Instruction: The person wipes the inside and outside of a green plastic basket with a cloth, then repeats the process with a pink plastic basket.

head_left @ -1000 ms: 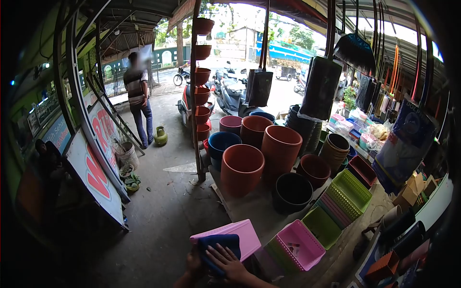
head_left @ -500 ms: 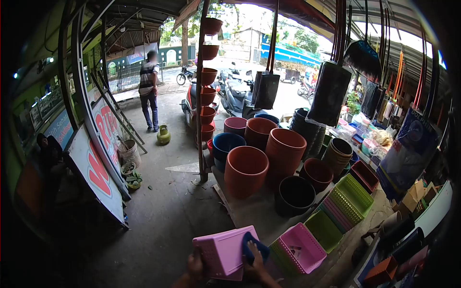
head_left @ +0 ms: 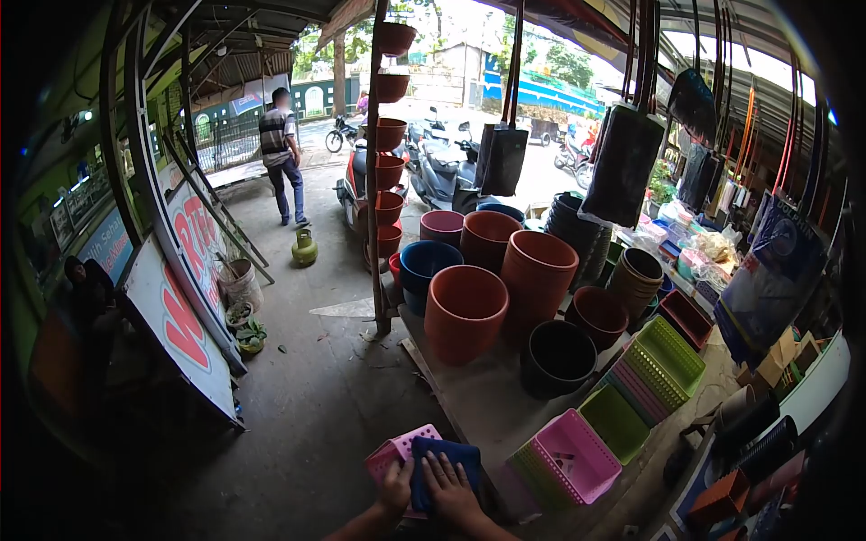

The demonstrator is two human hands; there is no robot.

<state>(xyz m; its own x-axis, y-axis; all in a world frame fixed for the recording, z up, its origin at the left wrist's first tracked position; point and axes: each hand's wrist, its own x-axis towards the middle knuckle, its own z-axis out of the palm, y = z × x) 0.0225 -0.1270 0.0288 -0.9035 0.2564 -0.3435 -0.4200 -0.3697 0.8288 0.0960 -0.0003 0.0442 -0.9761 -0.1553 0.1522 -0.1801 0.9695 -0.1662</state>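
Near the bottom centre, a pink perforated plastic basket [head_left: 388, 448] is gripped at its left side by my left hand [head_left: 395, 487]. My right hand [head_left: 449, 485] lies with fingers spread on a dark blue cloth [head_left: 462, 453], which is pressed against the basket and covers much of it. Just to the right, a pink basket [head_left: 577, 455] sits on stacked baskets, beside a green basket [head_left: 615, 424].
Terracotta-coloured pots [head_left: 467, 311], a blue pot [head_left: 428, 270] and a black pot [head_left: 557, 359] stand on a low platform [head_left: 469, 397]. A post [head_left: 377, 180] rises at its corner. Black dustpans [head_left: 622, 167] hang above. A person [head_left: 281, 153] stands near a green gas cylinder [head_left: 305, 248].
The pink basket has turned in my hands and shows a narrower side. My right hand and the cloth have moved left and now lie flatter. The person in the background has changed stance.
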